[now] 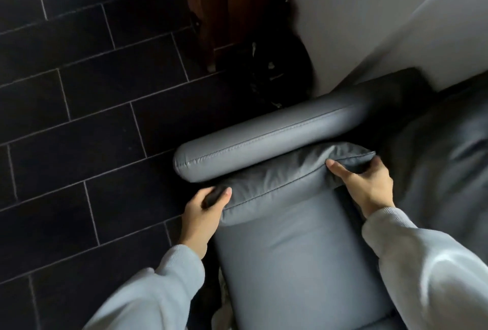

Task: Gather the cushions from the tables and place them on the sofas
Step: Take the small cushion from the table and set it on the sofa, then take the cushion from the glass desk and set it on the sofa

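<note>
My left hand (202, 217) sits lower centre, fingers curled, thumb up, clamped. My right hand (367, 184) is centre right, fingers pinched, thumb out. Both arms in grey sleeves (433, 263) reach up-frame.

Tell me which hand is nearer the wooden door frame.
Right. The right hand grips the cushion's far end, closer to the door frame; the left hand holds its near end.

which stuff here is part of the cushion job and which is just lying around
Part of the job:
- grey cushion, set against the armrest
- sofa, seat and armrest
- left hand gripping the cushion's near end
- right hand gripping its far end

Just lying about:
- dark clutter on the floor by the wall, too dim to identify
- wooden furniture
- dark cushion further along the sofa
</note>
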`<move>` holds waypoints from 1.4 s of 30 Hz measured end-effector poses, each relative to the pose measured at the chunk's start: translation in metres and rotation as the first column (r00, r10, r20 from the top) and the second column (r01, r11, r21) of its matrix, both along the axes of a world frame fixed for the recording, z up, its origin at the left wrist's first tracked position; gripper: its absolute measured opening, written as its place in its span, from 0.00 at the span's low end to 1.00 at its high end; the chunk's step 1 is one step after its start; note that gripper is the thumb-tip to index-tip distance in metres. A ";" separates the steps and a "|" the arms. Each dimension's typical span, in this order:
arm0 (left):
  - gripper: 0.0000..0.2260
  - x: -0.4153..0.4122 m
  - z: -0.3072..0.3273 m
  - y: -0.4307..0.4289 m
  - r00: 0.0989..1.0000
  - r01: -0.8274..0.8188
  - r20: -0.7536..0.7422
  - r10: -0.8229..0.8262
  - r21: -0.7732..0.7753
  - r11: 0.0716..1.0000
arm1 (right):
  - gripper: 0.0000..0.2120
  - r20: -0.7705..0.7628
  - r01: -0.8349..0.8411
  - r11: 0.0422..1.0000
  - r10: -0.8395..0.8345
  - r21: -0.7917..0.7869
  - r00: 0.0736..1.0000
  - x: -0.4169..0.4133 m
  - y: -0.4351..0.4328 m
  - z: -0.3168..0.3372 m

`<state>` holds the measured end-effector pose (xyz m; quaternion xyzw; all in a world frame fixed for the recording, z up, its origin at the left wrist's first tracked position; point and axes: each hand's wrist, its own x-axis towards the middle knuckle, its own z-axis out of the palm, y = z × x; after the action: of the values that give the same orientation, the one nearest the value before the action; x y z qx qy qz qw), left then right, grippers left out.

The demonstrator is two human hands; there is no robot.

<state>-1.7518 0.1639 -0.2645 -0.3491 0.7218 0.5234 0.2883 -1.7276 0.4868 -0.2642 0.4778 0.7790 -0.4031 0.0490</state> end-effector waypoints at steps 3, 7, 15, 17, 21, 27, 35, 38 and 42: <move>0.14 -0.014 -0.010 0.004 0.997 -0.069 0.017 0.069 -0.039 0.997 | 0.34 0.014 -0.046 0.999 0.046 0.017 0.999 -0.010 0.007 0.000; 0.09 -0.032 -0.011 0.006 0.992 -0.091 0.086 0.092 -0.015 0.996 | 0.40 0.072 -0.079 0.994 0.074 0.072 0.995 -0.026 0.007 0.002; 0.35 -0.039 -0.003 0.013 0.989 0.090 0.133 -0.065 -0.197 0.976 | 0.45 0.131 -0.009 0.994 -0.005 0.107 0.991 -0.038 -0.028 0.007; 0.42 -0.039 0.015 0.007 0.955 0.292 0.153 -0.254 -0.320 0.901 | 0.48 0.132 -0.081 0.973 0.053 0.217 0.990 -0.041 -0.053 0.021; 0.54 -0.041 0.072 -0.016 0.846 0.475 0.010 -0.534 -0.470 0.744 | 0.49 0.291 -0.505 0.818 0.430 0.276 0.855 -0.050 -0.097 0.064; 0.54 -0.069 0.190 -0.082 0.672 0.537 0.046 -0.739 -0.718 0.444 | 0.46 0.316 -0.837 0.481 0.777 0.260 0.545 -0.101 -0.190 0.172; 0.50 -0.090 0.395 -0.276 0.786 0.356 0.071 -0.614 -0.865 0.355 | 0.48 0.211 -0.869 0.215 0.918 0.446 0.335 -0.181 -0.384 0.399; 0.50 -0.082 0.462 -0.355 0.854 0.272 0.052 -0.518 -0.893 0.358 | 0.48 0.230 -0.863 0.108 0.941 0.493 0.249 -0.191 -0.462 0.469; 0.50 -0.057 0.535 -0.460 0.924 0.160 0.006 -0.383 -0.915 0.369 | 0.47 0.240 -0.839 -0.016 0.961 0.544 0.138 -0.192 -0.576 0.545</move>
<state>-1.8085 -0.2960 0.2710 -0.2673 0.9612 0.0310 0.0606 -1.9194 -0.0893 0.2804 -0.2007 0.9746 -0.0671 0.0736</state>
